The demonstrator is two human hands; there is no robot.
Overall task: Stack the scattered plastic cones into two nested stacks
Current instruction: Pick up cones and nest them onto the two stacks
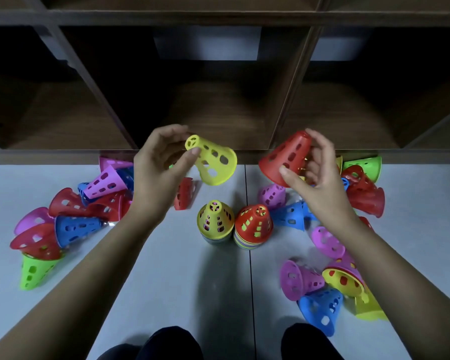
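My right hand (317, 175) covers the far side of the red cone (283, 159) it grips, and the yellow and blue scraps showing past my fingers are too small to name. My left hand (159, 162), pinching the yellow cone (215, 162), hides most of a green piece and the near edge of a fallen red cone (185, 194). Below the caps of the yellow-topped stack (215, 219) and the red-topped stack (253, 222) only thin rims show, so I can't count them. My right forearm crosses a pink cone (327, 241). The shelf (218, 16) compartments are dark; the blurred pale shape (205, 45) at the back is perhaps a box. The bottom edge cuts off my knees (172, 344).
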